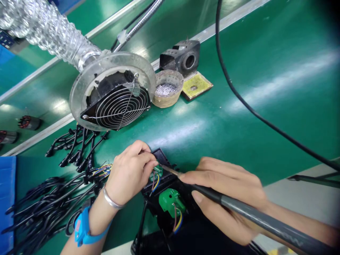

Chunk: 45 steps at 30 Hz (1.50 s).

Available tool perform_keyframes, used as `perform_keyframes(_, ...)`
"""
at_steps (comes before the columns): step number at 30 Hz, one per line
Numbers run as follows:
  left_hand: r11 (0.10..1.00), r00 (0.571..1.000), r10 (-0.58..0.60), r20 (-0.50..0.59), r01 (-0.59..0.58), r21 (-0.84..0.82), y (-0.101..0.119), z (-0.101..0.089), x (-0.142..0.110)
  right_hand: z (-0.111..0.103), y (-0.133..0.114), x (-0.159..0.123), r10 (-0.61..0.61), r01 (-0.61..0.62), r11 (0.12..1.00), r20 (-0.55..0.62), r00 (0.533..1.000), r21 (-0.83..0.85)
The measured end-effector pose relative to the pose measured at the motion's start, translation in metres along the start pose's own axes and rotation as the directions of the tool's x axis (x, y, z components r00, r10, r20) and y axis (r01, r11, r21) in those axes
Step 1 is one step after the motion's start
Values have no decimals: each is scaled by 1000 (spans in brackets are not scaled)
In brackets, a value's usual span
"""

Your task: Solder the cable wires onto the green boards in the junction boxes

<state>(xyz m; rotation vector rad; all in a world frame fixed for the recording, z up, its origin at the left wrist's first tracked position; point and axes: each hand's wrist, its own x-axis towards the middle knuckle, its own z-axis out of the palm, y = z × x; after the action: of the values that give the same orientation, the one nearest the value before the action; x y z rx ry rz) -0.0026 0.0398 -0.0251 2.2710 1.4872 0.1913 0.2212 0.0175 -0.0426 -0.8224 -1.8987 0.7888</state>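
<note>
My right hand (228, 191) grips a soldering iron (239, 205) like a pen. Its tip meets a small green circuit board (156, 173), which sits on a black housing (160, 156). At that board's upper edge, my left hand (134, 168) is closed in a pinch; what lies between its fingertips is hidden. Thin coloured wires (157, 182) run from the board. Just below, a second green circuit board (170, 202) with red, blue and yellow wires (178, 223) rests among black parts. A silver bangle and a blue wrist strap (86, 226) are on my left wrist.
A round fume extractor (117, 99) with a foil duct (53, 32) hangs above the green bench. Behind are a bowl of solder bits (167, 88), a yellow sponge (196, 86) and an iron stand (183, 58). Black cables (53, 198) lie left; a black cord (255, 113) arcs at right.
</note>
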Motion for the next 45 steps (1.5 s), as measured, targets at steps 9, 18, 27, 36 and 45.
perform_keyframes(9,1000,999,7,-44,-7,-10,2,1,2,5,-1,-8,-67,67,994,0,998,-81)
perform_keyframes(18,1000,998,5,-62,-5,1,2,1,1,-20,-19,-17,97,-90,980,31,995,-176)
perform_keyframes(27,999,999,-32,-34,32,4,6,1,-1,-35,17,28,-110,43,925,-158,981,-378)
perform_keyframes(36,992,995,-96,13,95,83,10,-1,-5,-9,61,34,-24,-84,889,-230,973,-451)
perform_keyframes(45,993,998,-59,28,56,107,10,-9,-12,34,5,-8,-90,130,947,147,985,-295)
